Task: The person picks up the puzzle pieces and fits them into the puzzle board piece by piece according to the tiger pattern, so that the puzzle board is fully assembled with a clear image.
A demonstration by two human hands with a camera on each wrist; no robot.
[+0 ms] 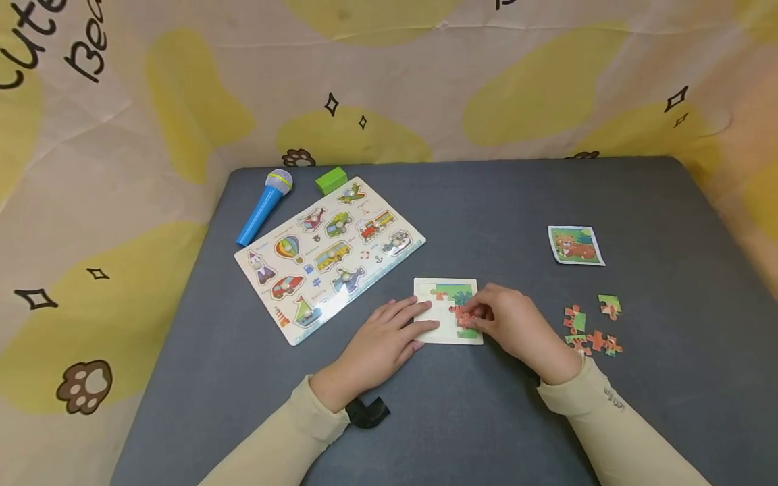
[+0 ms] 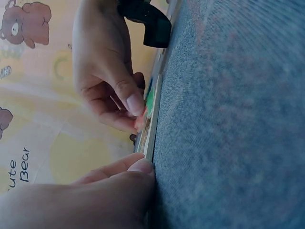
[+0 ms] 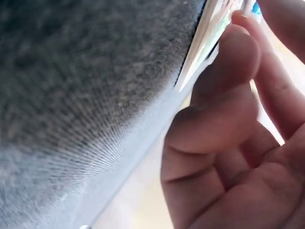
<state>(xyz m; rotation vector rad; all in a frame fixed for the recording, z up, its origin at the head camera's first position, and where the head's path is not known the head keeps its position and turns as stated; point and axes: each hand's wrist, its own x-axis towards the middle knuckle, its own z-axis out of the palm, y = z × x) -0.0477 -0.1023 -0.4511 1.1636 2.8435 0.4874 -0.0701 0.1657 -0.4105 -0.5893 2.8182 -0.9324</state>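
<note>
Two bare hands meet at a small, pale puzzle board [image 1: 446, 281] on a dark grey surface [image 1: 486, 425]. The left hand [image 1: 385, 337] lies spread, its fingertips resting on the board's left side. The right hand [image 1: 513, 324] pinches a red puzzle piece [image 1: 460, 316] over the right half, where green and red pieces already sit.

Only the head view takes in the wider layout. Just beyond the right hand, toward its outer side, lie several loose pieces [image 1: 574, 319]; farther forward is a picture card [image 1: 576, 245] showing brown animals on green. Ahead of the left hand, a large vehicle board [image 1: 377, 266] lies at a slant, with a blue toy microphone [image 1: 261, 212] and a green block [image 1: 331, 180] beyond it.

The left wrist view shows what the head view hides: the small board edge-on, thin and flat, the left thumb at its near edge and the right thumb and finger closing on the piece. It also reveals brown bears drawn on the cloth backdrop [image 2: 28, 24]. The right wrist view brings the right hand's curled fingers close, but the piece is hard to make out there.

The surface has a fine, woven-looking grain. Loose pieces have rounded knobs and notches; the block is boxy, the microphone tapered with a silvery round head. Cream sleeves [image 1: 304, 418] end at both wrists.
</note>
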